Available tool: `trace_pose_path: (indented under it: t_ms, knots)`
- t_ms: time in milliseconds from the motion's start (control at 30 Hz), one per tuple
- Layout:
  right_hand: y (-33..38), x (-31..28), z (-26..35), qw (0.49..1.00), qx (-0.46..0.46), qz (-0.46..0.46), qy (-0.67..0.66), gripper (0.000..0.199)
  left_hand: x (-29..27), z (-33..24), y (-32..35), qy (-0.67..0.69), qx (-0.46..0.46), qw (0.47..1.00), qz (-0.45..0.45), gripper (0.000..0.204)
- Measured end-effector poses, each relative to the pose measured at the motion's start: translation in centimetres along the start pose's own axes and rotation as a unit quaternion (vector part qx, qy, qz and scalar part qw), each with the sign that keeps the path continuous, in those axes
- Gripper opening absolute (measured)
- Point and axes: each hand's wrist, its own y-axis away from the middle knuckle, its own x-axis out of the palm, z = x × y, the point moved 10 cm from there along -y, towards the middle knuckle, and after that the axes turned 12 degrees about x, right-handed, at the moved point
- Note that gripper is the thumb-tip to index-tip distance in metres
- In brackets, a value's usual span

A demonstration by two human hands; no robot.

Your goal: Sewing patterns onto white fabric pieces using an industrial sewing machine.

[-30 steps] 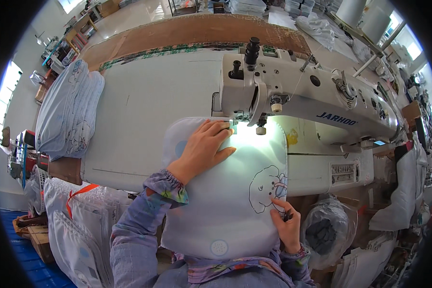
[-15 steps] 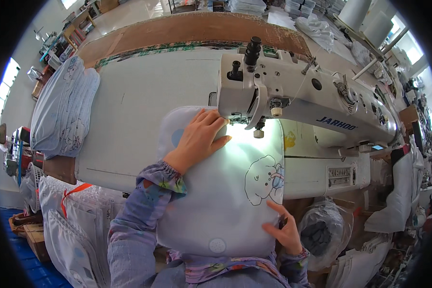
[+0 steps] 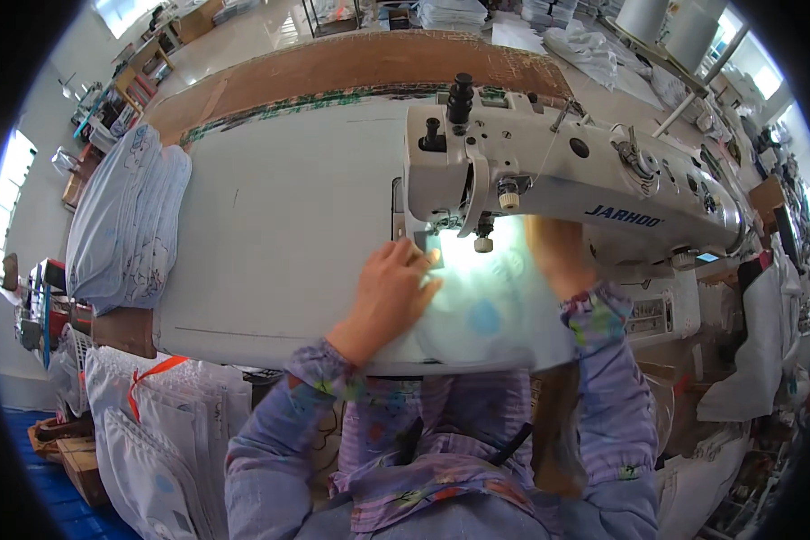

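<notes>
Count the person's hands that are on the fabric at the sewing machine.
2. The left hand lies flat on the pale fabric just left of the needle. The right hand reaches under the sewing machine arm, its fingers hidden there.

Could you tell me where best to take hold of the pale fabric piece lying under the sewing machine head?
Probably by the near edge of the pale fabric piece, coming from the table's front. It lies flat there, the left hand presses its left part, and the sewing machine head covers its far end.
</notes>
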Motion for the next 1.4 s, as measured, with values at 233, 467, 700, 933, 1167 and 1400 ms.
trace_pose_path:
  t_ms: [233,467,700,933,1167,1400]
  knots:
    - [8.0,-5.7,-4.5,0.966,0.105,-0.100,-0.216,0.058,-2.0,0.2,1.7,-0.044,0.031,0.997,-0.061,0.037]
    - [19.9,-3.9,-11.0,0.875,0.324,0.148,-0.328,0.046,-1.6,0.6,1.3,-0.032,0.053,0.997,-0.049,0.036]
    - [19.4,-4.3,-7.7,0.843,0.336,0.128,-0.400,0.023,-1.9,1.1,0.8,-0.024,0.051,0.997,-0.050,0.043]
    - [19.0,-3.6,-7.6,0.824,0.358,0.139,-0.416,0.025,-1.4,2.8,-0.3,-0.013,0.053,0.997,-0.052,0.044]
    - [18.0,-3.1,-7.4,0.780,0.385,0.118,-0.479,0.037,-1.2,3.5,-1.2,-0.006,0.063,0.996,-0.059,0.044]
    - [11.2,-0.5,-5.7,0.845,0.332,0.117,-0.402,0.046,-2.5,3.4,-0.5,-0.039,0.052,0.995,-0.074,0.041]
